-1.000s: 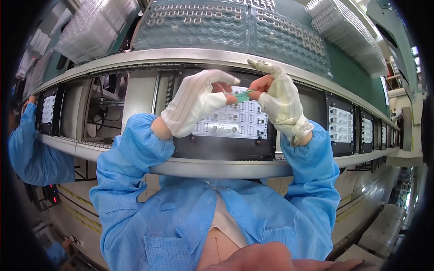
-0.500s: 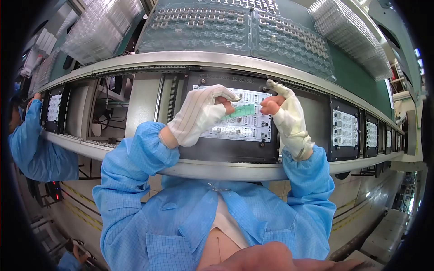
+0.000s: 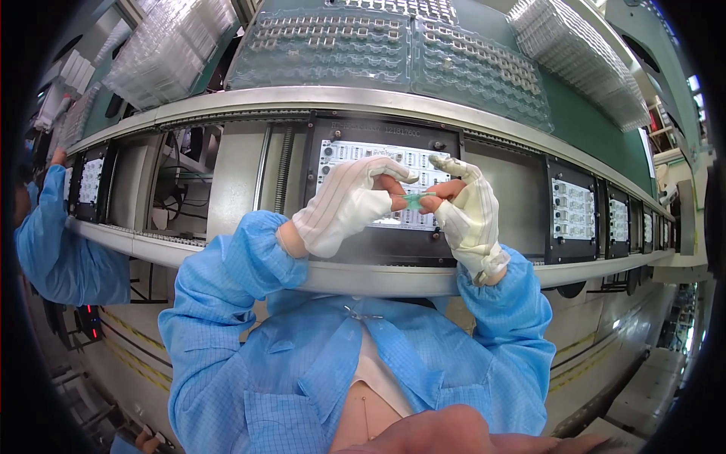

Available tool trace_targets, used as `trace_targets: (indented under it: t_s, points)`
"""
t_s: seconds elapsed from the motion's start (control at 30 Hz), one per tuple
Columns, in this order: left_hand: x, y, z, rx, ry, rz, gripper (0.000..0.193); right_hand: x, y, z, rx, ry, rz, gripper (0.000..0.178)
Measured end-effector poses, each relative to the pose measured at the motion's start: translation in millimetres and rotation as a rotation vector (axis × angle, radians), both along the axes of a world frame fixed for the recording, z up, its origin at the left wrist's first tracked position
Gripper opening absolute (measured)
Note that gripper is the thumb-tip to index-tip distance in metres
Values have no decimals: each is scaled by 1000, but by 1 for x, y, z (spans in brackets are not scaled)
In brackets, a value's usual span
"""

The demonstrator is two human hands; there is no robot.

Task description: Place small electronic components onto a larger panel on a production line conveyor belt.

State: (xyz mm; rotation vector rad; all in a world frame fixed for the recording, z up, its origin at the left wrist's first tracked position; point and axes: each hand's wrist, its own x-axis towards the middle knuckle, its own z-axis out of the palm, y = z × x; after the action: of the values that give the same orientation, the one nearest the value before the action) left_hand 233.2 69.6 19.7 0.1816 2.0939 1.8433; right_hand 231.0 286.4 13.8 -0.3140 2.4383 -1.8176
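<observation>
A small translucent green film strip [image 3: 414,200] is pinched between the bare fingertips of both hands. My left hand [image 3: 349,203], in a white striped glove with cut fingertips, grips its left end. On its right end are the closed thumb and finger of my right hand [image 3: 470,218], also in a white glove, with a dirty covered fingertip sticking up. Below the hands lies a white circuit board [image 3: 349,151] with rows of small parts, partly hidden by the gloves. It sits in a black fixture plate [image 3: 386,248] on the conveyor.
The conveyor's metal rails [image 3: 363,278] run across in front of me. Clear plastic trays [image 3: 325,57] of small parts lie beyond, between stacked trays [image 3: 170,53] and another stack [image 3: 578,64]. More boards [image 3: 573,210] stand to the right. A co-worker's blue sleeve [image 3: 53,219] reaches in at left.
My right hand has moved left and taken the strip's free end. The strip, spread out before, now shows narrow between both hands, a little lower.
</observation>
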Motion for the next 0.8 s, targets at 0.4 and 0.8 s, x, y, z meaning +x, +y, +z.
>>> trace_targets:
  t_s: [0.4, 0.8]
  points:
    - [25, 13, -14, -328, 527, -40, 21, 26, 23, -13, 317, 21, -165, 60]
    - [41, 29, -43, -655, 794, -12, 12, 32, 12, -30, 373, 304, -132, 60]
